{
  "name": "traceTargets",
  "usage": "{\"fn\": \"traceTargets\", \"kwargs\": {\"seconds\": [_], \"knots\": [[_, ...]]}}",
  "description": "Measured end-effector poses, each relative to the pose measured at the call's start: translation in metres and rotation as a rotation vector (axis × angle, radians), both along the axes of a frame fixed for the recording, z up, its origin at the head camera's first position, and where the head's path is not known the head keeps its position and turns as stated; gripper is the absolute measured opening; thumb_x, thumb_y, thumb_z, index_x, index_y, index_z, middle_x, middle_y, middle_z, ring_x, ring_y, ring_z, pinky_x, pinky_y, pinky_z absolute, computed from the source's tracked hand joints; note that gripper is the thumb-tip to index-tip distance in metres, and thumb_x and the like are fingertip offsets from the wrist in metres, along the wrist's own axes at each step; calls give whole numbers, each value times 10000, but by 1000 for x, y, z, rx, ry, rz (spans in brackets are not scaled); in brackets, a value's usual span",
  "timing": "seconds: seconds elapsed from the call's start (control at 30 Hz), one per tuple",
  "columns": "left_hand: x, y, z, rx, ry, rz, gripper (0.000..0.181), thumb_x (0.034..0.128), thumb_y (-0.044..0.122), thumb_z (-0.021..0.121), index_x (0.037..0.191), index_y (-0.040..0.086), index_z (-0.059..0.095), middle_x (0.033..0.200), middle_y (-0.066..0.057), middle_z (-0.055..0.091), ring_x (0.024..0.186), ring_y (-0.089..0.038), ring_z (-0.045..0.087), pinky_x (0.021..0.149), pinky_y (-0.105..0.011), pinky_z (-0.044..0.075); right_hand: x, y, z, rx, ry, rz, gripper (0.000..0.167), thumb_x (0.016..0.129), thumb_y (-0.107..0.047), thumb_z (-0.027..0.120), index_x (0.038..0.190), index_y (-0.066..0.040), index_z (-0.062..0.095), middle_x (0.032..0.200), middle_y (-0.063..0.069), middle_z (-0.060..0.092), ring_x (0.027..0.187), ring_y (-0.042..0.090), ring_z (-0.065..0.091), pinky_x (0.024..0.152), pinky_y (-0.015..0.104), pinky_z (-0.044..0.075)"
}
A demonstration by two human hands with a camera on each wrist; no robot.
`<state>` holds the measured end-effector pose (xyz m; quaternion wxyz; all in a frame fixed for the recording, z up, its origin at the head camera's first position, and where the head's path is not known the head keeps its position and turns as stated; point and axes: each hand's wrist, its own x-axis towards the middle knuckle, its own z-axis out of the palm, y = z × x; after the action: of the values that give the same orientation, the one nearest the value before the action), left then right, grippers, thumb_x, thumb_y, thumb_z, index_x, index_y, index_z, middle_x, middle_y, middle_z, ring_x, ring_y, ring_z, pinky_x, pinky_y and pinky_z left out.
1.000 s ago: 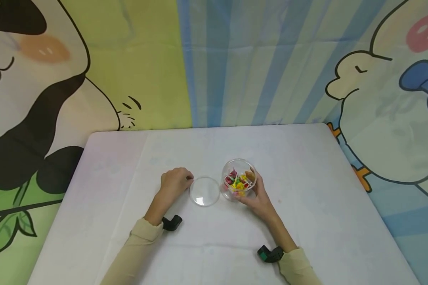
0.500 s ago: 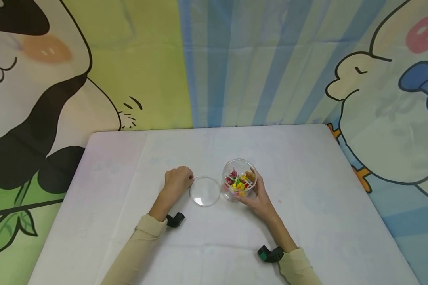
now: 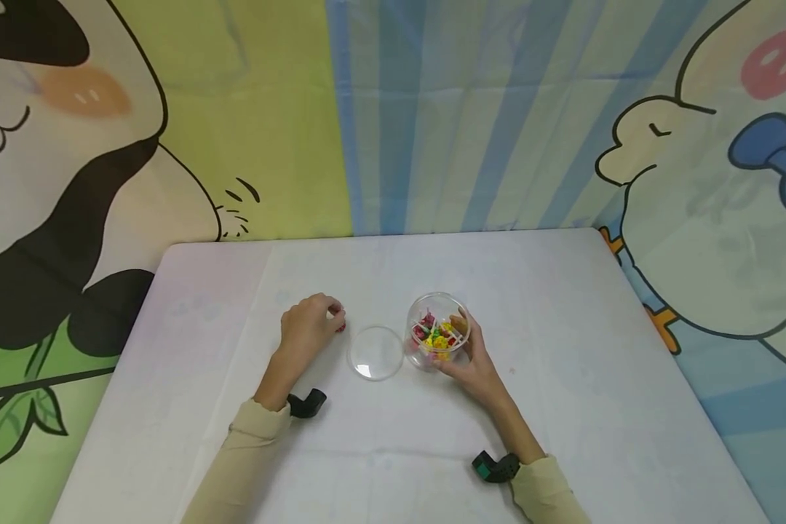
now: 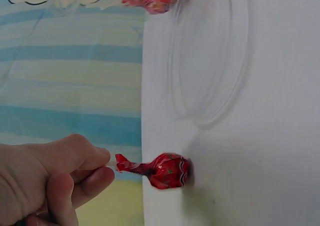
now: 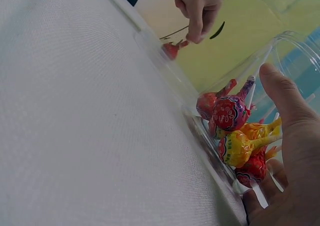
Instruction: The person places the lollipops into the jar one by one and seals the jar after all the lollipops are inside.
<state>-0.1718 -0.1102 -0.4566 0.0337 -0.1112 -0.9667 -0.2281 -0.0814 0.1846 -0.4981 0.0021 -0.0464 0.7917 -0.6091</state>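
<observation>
In the head view my left hand is raised just left of a round clear lid lying on the table. Its thumb and fingertips pinch a lollipop by the stick, as the left wrist view shows. The red-wrapped candy end points down, at or very near the tabletop. My right hand grips the side of a clear round jar standing open to the right of the lid. Inside the jar lie several wrapped lollipops in red, yellow and purple; fingers and wrappers hide some of them.
The white-covered table ends at a back edge against a printed cloth backdrop with cartoon animals. A black wrist device sits on the left wrist, and another black device is on the right.
My left hand has drawn back left and slightly away from the lid's edge, and the red candy end now shows under its fingers. The right hand and the jar have stayed put.
</observation>
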Motion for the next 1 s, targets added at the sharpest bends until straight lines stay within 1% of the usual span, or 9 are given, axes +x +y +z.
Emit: {"fn": "traceTargets", "kwargs": {"seconds": [0.13, 0.33, 0.47, 0.53, 0.6, 0.77, 0.83, 0.93, 1.0], "knots": [[6, -18, 0, 12, -8, 33, 118, 825, 197, 735, 916, 125, 756, 895, -27, 740, 575, -151, 539, 445, -253, 336, -4, 3, -10, 4, 3, -4, 996, 795, -63, 769, 1549, -168, 126, 1577, 185, 234, 1464, 401, 230, 1151, 643, 165], [12, -42, -14, 59, -49, 74, 123, 841, 180, 709, 943, 143, 766, 983, -55, 755, 598, -164, 530, 447, -260, 326, -9, 9, -24, 10, -5, -28, 1017, 789, -110, 792, 1540, -297, 133, 1585, 82, 254, 1482, 331, 231, 1163, 625, 156], [14, -48, -21, 143, -41, 76, 126, 842, 151, 711, 949, 132, 774, 1008, -89, 755, 525, -135, 366, 417, -257, 260, -7, 6, -11, 6, 0, -6, 1002, 796, -82, 774, 1549, -201, 124, 1584, 144, 238, 1473, 369, 226, 1150, 650, 152], [14, -49, -22, 191, -32, 79, 124, 846, 165, 719, 949, 129, 777, 936, -96, 761, 495, -116, 336, 401, -253, 248, -5, 3, -2, 3, 0, 4, 992, 799, -63, 764, 1548, -146, 119, 1581, 188, 224, 1470, 388, 220, 1149, 654, 148], [14, -49, -22, 249, -39, 75, 133, 853, 198, 729, 957, 130, 776, 794, -103, 750, 452, -109, 387, 386, -249, 274, -2, 0, 7, 4, -2, 7, 983, 802, -56, 758, 1545, -115, 116, 1578, 218, 212, 1469, 397, 214, 1152, 649, 149], [12, -49, -18, 402, -121, 57, 193, 867, 283, 727, 1013, 162, 763, 525, -99, 627, 372, -128, 473, 378, -240, 315, 0, -1, 8, 7, -16, -1, 981, 804, -58, 754, 1546, -124, 116, 1578, 210, 220, 1468, 404, 220, 1157, 639, 151], [12, -48, -13, 456, -167, 50, 229, 869, 318, 722, 1040, 170, 759, 523, -122, 616, 368, -149, 468, 386, -241, 305, 0, -1, 8, 6, -29, -4, 977, 807, -65, 753, 1546, -135, 119, 1577, 197, 229, 1466, 408, 227, 1158, 639, 148], [13, -44, -3, 563, -231, 23, 305, 867, 358, 718, 1078, 141, 749, 669, -159, 699, 388, -228, 483, 404, -252, 304, 1, -2, 6, 3, -41, -7, 971, 810, -72, 752, 1546, -148, 123, 1573, 187, 244, 1471, 405, 224, 1164, 630, 139], [14, -38, 5, 642, -268, -2, 331, 860, 374, 723, 1084, 131, 743, 830, -164, 743, 407, -257, 494, 410, -256, 321, 1, -2, 5, 6, -44, -8, 969, 813, -78, 752, 1546, -146, 122, 1569, 186, 258, 1473, 402, 223, 1166, 625, 139]]}}
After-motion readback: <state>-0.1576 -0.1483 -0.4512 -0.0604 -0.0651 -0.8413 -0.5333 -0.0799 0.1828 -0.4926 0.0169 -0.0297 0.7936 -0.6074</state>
